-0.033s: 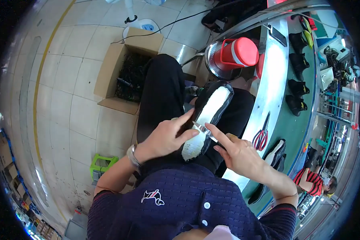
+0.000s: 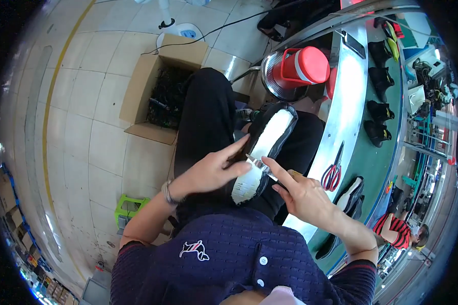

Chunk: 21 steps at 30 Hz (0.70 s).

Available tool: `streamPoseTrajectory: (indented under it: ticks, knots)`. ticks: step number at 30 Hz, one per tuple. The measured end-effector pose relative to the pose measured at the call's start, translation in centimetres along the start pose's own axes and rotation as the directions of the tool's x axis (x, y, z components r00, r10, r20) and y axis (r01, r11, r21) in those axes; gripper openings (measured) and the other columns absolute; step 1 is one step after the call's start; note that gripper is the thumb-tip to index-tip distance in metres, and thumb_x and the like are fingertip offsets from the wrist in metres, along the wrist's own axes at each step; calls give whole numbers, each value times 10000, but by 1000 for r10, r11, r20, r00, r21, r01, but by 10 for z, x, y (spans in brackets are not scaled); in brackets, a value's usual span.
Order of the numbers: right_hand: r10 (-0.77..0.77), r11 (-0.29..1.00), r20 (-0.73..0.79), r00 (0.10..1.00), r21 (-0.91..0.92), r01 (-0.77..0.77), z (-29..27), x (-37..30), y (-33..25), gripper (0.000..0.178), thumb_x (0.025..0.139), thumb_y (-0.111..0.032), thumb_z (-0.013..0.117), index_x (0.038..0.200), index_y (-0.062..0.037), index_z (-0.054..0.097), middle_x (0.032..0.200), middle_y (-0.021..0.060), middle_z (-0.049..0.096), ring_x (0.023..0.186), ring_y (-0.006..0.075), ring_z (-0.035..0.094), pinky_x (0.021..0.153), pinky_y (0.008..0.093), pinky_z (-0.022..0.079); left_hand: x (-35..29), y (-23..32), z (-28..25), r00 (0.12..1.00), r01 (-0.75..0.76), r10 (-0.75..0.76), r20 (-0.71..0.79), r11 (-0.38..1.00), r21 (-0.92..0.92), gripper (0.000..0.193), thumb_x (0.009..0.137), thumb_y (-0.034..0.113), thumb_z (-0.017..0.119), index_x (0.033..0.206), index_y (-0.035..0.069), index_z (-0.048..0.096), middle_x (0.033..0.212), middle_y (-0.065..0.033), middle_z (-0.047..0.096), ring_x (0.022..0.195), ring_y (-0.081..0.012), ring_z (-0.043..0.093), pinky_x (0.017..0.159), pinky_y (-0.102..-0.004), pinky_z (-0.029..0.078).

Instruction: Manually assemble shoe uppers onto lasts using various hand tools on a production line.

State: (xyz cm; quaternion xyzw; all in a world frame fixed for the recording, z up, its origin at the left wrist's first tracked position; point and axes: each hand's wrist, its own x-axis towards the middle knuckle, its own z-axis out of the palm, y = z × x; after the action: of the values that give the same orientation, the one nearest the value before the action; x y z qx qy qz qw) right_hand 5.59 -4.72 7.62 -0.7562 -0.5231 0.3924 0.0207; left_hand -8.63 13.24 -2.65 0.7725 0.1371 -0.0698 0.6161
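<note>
A black shoe upper lies bottom up across my lap, its pale sole bottom facing me. My left hand holds it from the left, with the thumb over the sole and the other fingers along the side, partly hidden. In my right hand is a small shiny metal blade, laid against the middle of the sole. The index finger presses along it. The curled fingers hide its handle.
Right of my legs runs a metal ledge with red-handled scissors and a phone. Beyond it, black shoes sit on a green belt. A red cooler jug stands ahead; a cardboard box of dark scraps is left.
My left thumb has shifted slightly up and left on the sole, and the left wrist has turned a little. The shoe upper and right hand look almost unchanged.
</note>
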Motion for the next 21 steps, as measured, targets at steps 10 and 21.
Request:
streamPoseTrajectory:
  ticks: [10, 21]
  knots:
    - [-92, 995, -195, 977, 4, 95, 15, -7, 21, 625, 946, -173, 580, 1497, -178, 286, 732, 110, 620, 513, 225, 617, 436, 339, 527, 48, -10, 34, 948, 318, -100, 303, 366, -874, 859, 919, 441, 596, 1558, 174, 86, 1548, -120, 217, 1382, -251, 296, 1124, -378, 270]
    - [-114, 973, -268, 957, -225, 53, -47, 39, 37, 690, 925, -218, 607, 1518, -240, 253, 675, 99, 607, 478, 217, 591, 441, 334, 482, 47, -4, 30, 941, 337, -142, 307, 478, -811, 908, 880, 337, 665, 1558, 167, 86, 1455, -140, 372, 1310, -240, 399, 1074, -393, 332]
